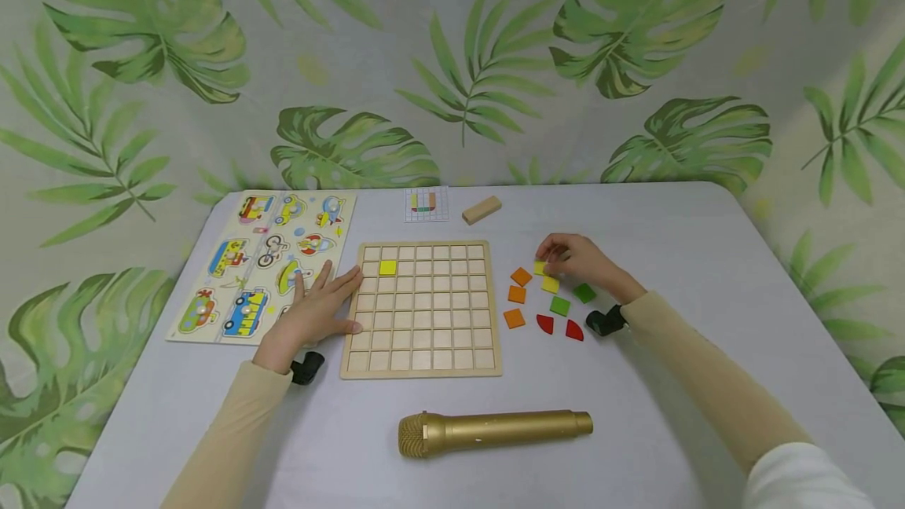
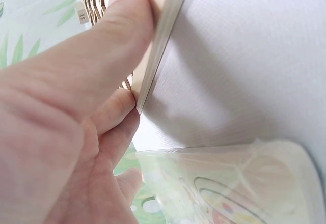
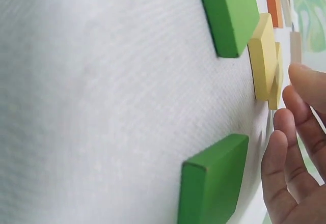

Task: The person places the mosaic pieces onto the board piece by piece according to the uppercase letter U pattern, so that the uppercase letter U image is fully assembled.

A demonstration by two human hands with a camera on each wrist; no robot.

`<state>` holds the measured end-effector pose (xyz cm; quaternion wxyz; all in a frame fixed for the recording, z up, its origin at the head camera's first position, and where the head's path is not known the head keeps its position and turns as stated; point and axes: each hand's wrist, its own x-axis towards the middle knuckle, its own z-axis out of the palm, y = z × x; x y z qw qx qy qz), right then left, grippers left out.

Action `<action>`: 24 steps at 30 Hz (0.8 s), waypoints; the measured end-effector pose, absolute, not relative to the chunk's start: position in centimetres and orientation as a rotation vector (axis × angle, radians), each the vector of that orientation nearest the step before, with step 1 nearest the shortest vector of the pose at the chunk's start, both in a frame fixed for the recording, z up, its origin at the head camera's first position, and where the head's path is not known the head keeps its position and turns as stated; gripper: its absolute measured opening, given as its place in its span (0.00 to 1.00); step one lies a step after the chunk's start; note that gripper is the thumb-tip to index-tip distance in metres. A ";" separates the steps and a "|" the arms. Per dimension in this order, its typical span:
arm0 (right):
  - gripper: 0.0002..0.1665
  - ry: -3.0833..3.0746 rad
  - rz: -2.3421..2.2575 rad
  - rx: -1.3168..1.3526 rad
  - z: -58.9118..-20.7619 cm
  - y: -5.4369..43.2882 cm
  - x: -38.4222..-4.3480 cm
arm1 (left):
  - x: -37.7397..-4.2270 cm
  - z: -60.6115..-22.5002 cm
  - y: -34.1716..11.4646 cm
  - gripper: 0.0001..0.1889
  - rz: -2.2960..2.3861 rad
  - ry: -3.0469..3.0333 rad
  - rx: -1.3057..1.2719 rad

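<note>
My left hand (image 1: 311,315) rests at the left edge of a wooden grid board (image 1: 495,364), its fingers spread and its thumb and fingertips touching the frame. In the left wrist view the thumb (image 2: 114,35) presses the board's rim (image 2: 160,35). One yellow square tile (image 1: 388,267) sits in a cell near the board's upper left. My right hand (image 1: 576,258) hovers at a yellow tile (image 1: 540,268), with a second yellow tile (image 1: 550,284) just below. In the right wrist view thumb and fingertips are apart, and no tile shows between them.
Orange tiles (image 1: 517,294), green tiles (image 1: 560,305) and red quarter-round pieces (image 1: 545,324) lie right of the board. A gold microphone (image 1: 495,431) lies in front. Behind are a pattern card (image 1: 440,214) and a wooden block (image 1: 482,210). A vehicle puzzle (image 1: 233,281) lies at left.
</note>
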<state>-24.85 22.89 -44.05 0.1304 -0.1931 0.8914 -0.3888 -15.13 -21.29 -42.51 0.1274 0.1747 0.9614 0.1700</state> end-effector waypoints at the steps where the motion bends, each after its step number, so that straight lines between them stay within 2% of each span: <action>1: 0.08 2.597 -1.120 -0.559 -44.1 22.8 -24.9 | -15.1 -42.5 -21.3 0.45 0.497 2.797 0.510; 13: 0.11 2.628 -1.046 -0.564 -44.1 22.0 -25.4 | -15.2 -42.7 -21.5 0.45 0.505 2.801 0.509; 24: 0.10 2.488 -1.178 -0.574 -42.8 21.6 -26.2 | -15.2 -42.6 -21.4 0.45 0.508 2.798 0.493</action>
